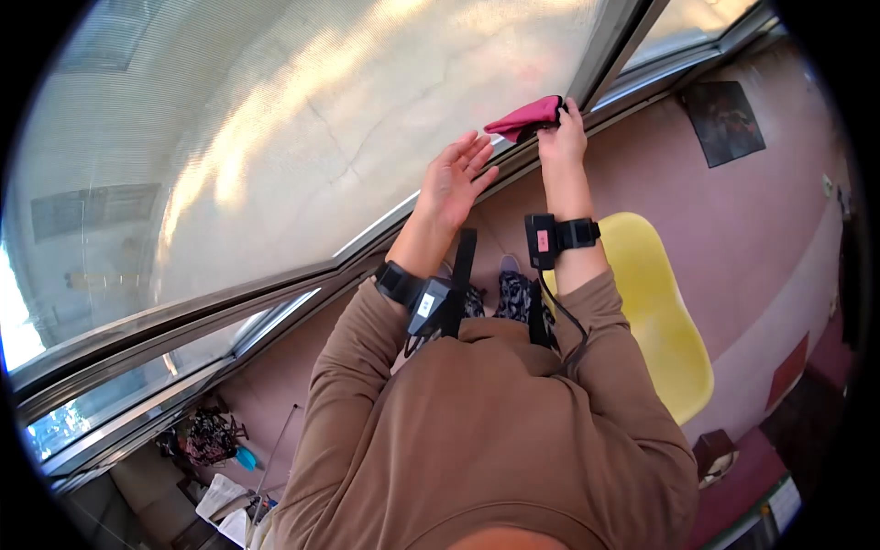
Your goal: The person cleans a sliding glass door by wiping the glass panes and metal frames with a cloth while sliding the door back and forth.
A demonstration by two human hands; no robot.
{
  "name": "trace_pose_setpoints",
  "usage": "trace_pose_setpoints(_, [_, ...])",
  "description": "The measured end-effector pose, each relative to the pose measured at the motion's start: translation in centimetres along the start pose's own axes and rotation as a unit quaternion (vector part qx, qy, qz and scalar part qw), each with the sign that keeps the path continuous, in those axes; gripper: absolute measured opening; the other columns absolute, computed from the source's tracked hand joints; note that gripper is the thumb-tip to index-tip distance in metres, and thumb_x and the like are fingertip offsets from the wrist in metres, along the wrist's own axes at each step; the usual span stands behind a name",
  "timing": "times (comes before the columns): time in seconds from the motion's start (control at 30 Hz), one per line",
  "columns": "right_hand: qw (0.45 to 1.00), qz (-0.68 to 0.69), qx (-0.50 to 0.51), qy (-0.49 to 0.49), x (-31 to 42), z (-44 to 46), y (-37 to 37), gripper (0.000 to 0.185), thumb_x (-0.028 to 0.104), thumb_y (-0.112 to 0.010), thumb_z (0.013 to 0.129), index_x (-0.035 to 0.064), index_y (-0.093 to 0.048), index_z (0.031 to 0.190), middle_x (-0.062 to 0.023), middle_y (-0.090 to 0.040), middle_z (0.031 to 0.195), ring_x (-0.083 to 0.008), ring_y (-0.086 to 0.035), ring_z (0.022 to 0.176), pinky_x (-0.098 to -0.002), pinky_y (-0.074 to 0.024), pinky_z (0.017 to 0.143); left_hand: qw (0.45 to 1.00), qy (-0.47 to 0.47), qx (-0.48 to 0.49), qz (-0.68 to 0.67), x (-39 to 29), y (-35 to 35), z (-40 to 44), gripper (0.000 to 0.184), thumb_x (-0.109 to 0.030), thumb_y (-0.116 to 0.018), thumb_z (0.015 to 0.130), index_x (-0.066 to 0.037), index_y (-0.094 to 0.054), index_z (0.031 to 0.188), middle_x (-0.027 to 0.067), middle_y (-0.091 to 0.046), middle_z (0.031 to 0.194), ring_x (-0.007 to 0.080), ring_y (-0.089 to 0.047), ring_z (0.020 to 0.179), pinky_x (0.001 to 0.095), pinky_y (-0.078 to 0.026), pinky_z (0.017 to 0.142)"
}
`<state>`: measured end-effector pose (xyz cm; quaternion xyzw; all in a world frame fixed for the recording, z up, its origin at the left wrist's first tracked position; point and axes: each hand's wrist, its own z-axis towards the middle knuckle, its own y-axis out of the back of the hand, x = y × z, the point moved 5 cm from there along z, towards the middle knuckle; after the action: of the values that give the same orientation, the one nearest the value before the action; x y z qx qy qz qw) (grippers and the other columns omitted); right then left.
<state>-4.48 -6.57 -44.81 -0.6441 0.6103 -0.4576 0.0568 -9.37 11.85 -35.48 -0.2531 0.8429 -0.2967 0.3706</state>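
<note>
A pink cloth with a dark edge (527, 119) is gripped in my right hand (563, 137), up against the lower part of the window frame. To its left my left hand (456, 179) is raised in front of the glass, fingers apart and palm up, holding nothing. The large window pane (302, 137) shows bright reflections and thin crack-like lines. Its metal frame (165, 316) runs diagonally from lower left to upper right. Both wrists carry black strapped devices.
A yellow chair (653, 316) stands just right of my right arm. On the pink wall hangs a dark picture (722, 124). A patterned dark bundle (211, 435) and a blue dustpan-like item (246, 458) lie at lower left. My feet show on the floor below.
</note>
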Motion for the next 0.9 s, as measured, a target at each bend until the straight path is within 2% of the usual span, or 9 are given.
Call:
trace_pose_setpoints(0.07, [0.995,0.023,0.093,0.023,2.1,-2.8,0.1,0.04,0.003,-0.047,0.092,0.0062,-0.044,0.131,-0.0122,-0.054,0.12,-0.0262,-0.054,0.108,-0.0428,-0.0452,0.093,0.988,0.041,-0.122,0.085,1.8,0.9,1.1,0.049,-0.026,-0.055,0.093,-0.001,-0.04,0.131,0.0169,-0.047,0.132,0.0287,-0.046,0.125,0.0549,-0.04,0.101])
trace_pose_setpoints(0.2, [0.99,0.03,0.14,-0.02,4.7,-9.1,-0.4,0.038,0.003,-0.047,0.093,0.0054,-0.044,0.13,-0.0108,-0.055,0.12,-0.023,-0.055,0.111,-0.039,-0.0442,0.097,0.987,0.149,0.05,-0.027,3.8,-1.7,2.5,0.05,-0.033,-0.057,0.093,-0.003,-0.042,0.13,0.0163,-0.048,0.131,0.0305,-0.046,0.123,0.0623,-0.036,0.1])
trace_pose_setpoints(0.43, [0.98,0.018,0.196,-0.024,6.6,-9.5,4.9,0.035,0.0,-0.045,0.093,0.0058,-0.048,0.128,-0.0092,-0.055,0.125,-0.0188,-0.054,0.115,-0.0349,-0.0451,0.099,0.981,0.079,0.032,0.174,2.9,-2.2,2.3,0.034,-0.021,-0.061,0.092,-0.005,-0.053,0.121,0.0075,-0.059,0.117,0.0149,-0.057,0.107,0.0314,-0.051,0.085])
trace_pose_setpoints(0.53, [0.99,-0.028,0.136,0.014,6.9,-10.6,5.4,0.034,-0.002,-0.046,0.093,0.0044,-0.049,0.126,-0.0105,-0.056,0.123,-0.0182,-0.055,0.114,-0.0319,-0.046,0.098,0.962,0.094,0.069,0.248,3.4,-1.8,2.0,0.031,-0.024,-0.061,0.091,-0.007,-0.056,0.117,0.0059,-0.061,0.114,0.0124,-0.057,0.105,0.0304,-0.05,0.083])
trace_pose_setpoints(0.6, [0.949,-0.23,0.124,0.175,8.9,-12.1,3.9,0.036,-0.007,-0.05,0.09,0.0023,-0.049,0.125,-0.0109,-0.059,0.119,-0.0162,-0.057,0.109,-0.029,-0.0455,0.096,0.957,0.108,0.08,0.258,3.9,-2.0,1.0,0.047,-0.029,-0.063,0.09,-0.008,-0.048,0.13,0.0087,-0.056,0.125,0.0151,-0.054,0.113,0.0317,-0.049,0.084])
trace_pose_setpoints(0.7, [0.914,-0.306,0.139,0.226,9.2,-13.2,2.4,0.034,-0.004,-0.057,0.089,0.001,-0.05,0.122,-0.0101,-0.063,0.111,-0.0145,-0.059,0.104,-0.0259,-0.0468,0.09,0.903,0.146,0.193,0.355,4.8,-1.9,-0.5,0.082,-0.034,-0.065,0.088,-0.008,-0.017,0.149,0.0128,-0.012,0.155,0.0192,-0.034,0.132,0.036,-0.04,0.099])
trace_pose_setpoints(0.8, [0.937,-0.283,0.152,0.135,8.1,-13.5,1.9,0.031,0.0,-0.057,0.09,0.0005,-0.052,0.121,-0.0093,-0.062,0.112,-0.0135,-0.059,0.104,-0.0248,-0.0484,0.088,0.823,0.119,0.252,0.495,7.2,-0.4,-1.2,0.067,-0.033,-0.07,0.085,-0.005,-0.037,0.137,0.0118,-0.049,0.133,0.0165,-0.051,0.114,0.0329,-0.045,0.092])
trace_pose_setpoints(0.83, [0.945,-0.272,0.151,0.105,7.3,-13.1,1.6,0.031,0.0,-0.056,0.091,0.0007,-0.052,0.122,-0.0093,-0.062,0.113,-0.0137,-0.058,0.105,-0.0244,-0.0493,0.086,0.868,0.102,0.209,0.439,7.5,0.2,-0.9,0.05,-0.035,-0.067,0.087,-0.003,-0.051,0.122,0.0076,-0.062,0.11,0.0146,-0.06,0.094,0.0297,-0.049,0.083])
trace_pose_setpoints(0.9, [0.944,-0.273,0.169,0.077,6.7,-13.1,1.9,0.031,0.001,-0.052,0.093,0.0011,-0.052,0.124,-0.0096,-0.062,0.116,-0.0147,-0.059,0.108,-0.0239,-0.0517,0.081,0.875,0.132,0.159,0.438,7.2,1.5,-1.0,0.046,-0.036,-0.065,0.088,-0.002,-0.054,0.117,0.0074,-0.063,0.105,0.0148,-0.061,0.089,0.0289,-0.05,0.08])
